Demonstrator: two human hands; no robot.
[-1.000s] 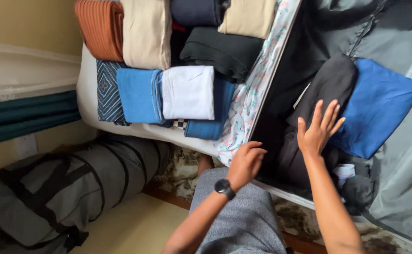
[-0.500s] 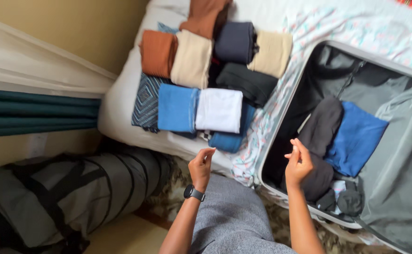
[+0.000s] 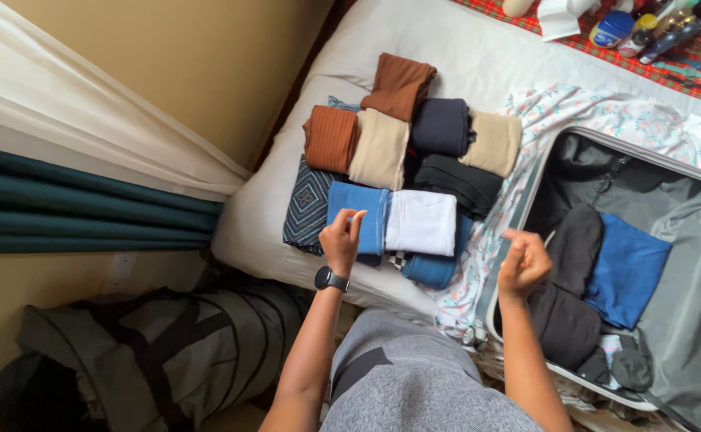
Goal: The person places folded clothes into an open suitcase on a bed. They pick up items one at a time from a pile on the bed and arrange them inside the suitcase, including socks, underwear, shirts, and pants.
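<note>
two bare hands hover above a bed seen from overhead. at far left hang a pale curtain (image 3: pixel 86 112) and a dark green one (image 3: pixel 78 208), with a grey duffel bag (image 3: pixel 150 352) on the floor below. moving right, the left hand (image 3: pixel 340 240), wearing a black wristwatch (image 3: pixel 330 279), hangs over a folded light-blue garment (image 3: pixel 358 216); its fingers are loosely curled and parted, gripping nothing, and whether they touch the cloth cannot be told. that garment sits at the near edge of a cluster of folded clothes on the white bedding (image 3: pixel 262 216), between a patterned navy piece (image 3: pixel 306 204) and a folded white piece (image 3: pixel 421 222). it is a rectangle, its long axis running from the person toward the head of the bed, tilted slightly right at the far end. a good lift would probably take it by both short ends, flat, so the folds hold. further right, the right hand (image 3: pixel 524 264) floats over the rim of an open grey suitcase (image 3: pixel 686 288), fingers curled inward, empty. inside the case lie dark folded clothes (image 3: pixel 566 320) and a royal-blue piece (image 3: pixel 626 268).
</note>
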